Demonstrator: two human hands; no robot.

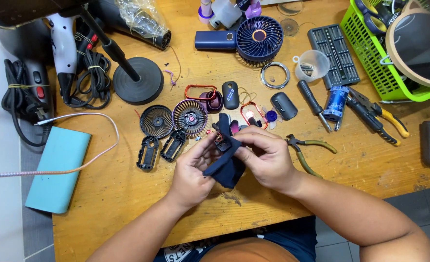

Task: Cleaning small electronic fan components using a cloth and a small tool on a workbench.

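Spanning the frame: wooden workbench point(127, 194), parts scattered on it. Above its near edge, left hand point(193, 170) and right hand point(268, 157) both clamp a dark-blue fan handle shell point(227, 155). Fingers pinch its upper half, right thumb on top. Long axis runs near-vertical, top end pointing away toward the grille point(190, 116).

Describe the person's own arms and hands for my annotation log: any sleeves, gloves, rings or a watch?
Both arms are bare from wrist to elbow, with no sleeves in view. The left hand and the right hand wear no gloves. No ring, watch or wristband shows on either one, and nothing is taped or marked on the fingers. The upper arms lie outside the picture.
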